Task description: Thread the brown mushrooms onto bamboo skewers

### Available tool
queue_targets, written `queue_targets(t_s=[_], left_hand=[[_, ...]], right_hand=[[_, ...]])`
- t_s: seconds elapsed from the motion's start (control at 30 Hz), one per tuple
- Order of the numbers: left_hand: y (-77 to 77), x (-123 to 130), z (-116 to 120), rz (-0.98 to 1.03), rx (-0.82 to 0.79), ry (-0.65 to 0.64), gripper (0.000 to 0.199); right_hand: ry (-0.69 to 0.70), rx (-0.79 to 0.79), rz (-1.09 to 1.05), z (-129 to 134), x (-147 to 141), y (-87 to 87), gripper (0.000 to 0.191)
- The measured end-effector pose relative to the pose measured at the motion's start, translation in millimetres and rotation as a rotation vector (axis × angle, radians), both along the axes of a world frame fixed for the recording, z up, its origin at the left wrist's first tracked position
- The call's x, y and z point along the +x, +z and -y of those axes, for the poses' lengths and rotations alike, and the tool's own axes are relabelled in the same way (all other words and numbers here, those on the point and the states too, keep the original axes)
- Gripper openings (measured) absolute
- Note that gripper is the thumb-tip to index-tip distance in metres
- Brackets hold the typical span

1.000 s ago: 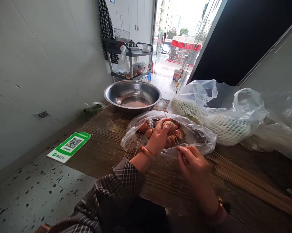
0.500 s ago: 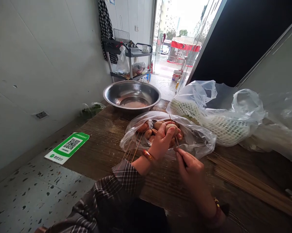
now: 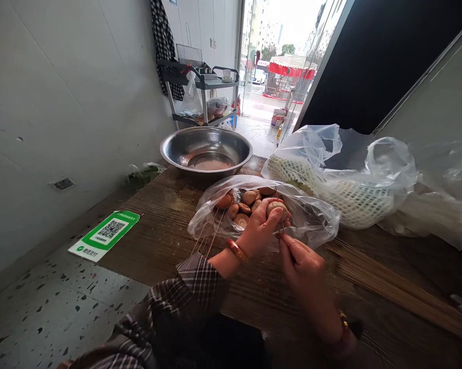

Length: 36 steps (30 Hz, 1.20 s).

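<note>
A brown-capped mushroom (image 3: pixel 277 209) rests in my left hand (image 3: pixel 262 225), its fingers and thumb closed around the cap. Thin skewers (image 3: pixel 283 227) run into the mushroom from below, and a tip shows above it. Just beneath, my right hand (image 3: pixel 300 256) pinches the skewers' lower ends. Both hands are over the near side of an open clear plastic bag (image 3: pixel 315 218). Several loose mushrooms (image 3: pixel 249 198) lie inside the bag, partly hidden by my left hand. Other skewers (image 3: pixel 214 233) stick out of the bag's left side toward me.
A bundle of bare skewers (image 3: pixel 388 284) lies on the wooden table (image 3: pixel 169 215) at right. Behind the bag stands a steel basin (image 3: pixel 169 152). Bags with net-wrapped produce (image 3: pixel 363 202) sit at back right. A green QR card (image 3: pixel 105 233) lies at the left edge.
My left hand and the mushroom have shifted slightly right and down relative to the bag, uncovering more loose mushrooms. My right hand keeps its pinch on the skewers. The whole view has tilted a little.
</note>
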State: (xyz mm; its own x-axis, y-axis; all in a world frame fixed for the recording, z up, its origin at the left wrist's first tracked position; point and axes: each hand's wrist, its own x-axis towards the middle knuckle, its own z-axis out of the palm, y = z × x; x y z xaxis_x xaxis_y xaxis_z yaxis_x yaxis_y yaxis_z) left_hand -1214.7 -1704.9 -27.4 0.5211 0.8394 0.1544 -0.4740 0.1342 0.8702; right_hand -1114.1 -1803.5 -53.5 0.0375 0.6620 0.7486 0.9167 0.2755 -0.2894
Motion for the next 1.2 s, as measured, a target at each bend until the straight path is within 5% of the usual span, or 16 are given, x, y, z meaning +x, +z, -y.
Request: queue_targets(t_s=[0.27,0.63,0.97,1.2], left_hand=[[-0.8,-0.9,-0.3,0.019,-0.014,-0.013,0.046],[-5.7,3.7,6.7,-0.098,0.168,0.001,0.038],[-3.5,0.0,1.1,-0.044,0.02,-0.111,0.043],[-7.0,-0.3,-0.8,-0.097,0.058,-0.071,0.04]], right_hand=[[-0.003,-0.051,-0.041,-0.6,1.2,-0.3,0.026],[-0.026,-0.084,-0.162,-6.8,2.6,4.8,0.027],[0.01,-0.108,-0.281,-11.1,2.5,6.8,0.022],[0.0,-0.136,-0.137,-7.8,3.7,2.4,0.025]])
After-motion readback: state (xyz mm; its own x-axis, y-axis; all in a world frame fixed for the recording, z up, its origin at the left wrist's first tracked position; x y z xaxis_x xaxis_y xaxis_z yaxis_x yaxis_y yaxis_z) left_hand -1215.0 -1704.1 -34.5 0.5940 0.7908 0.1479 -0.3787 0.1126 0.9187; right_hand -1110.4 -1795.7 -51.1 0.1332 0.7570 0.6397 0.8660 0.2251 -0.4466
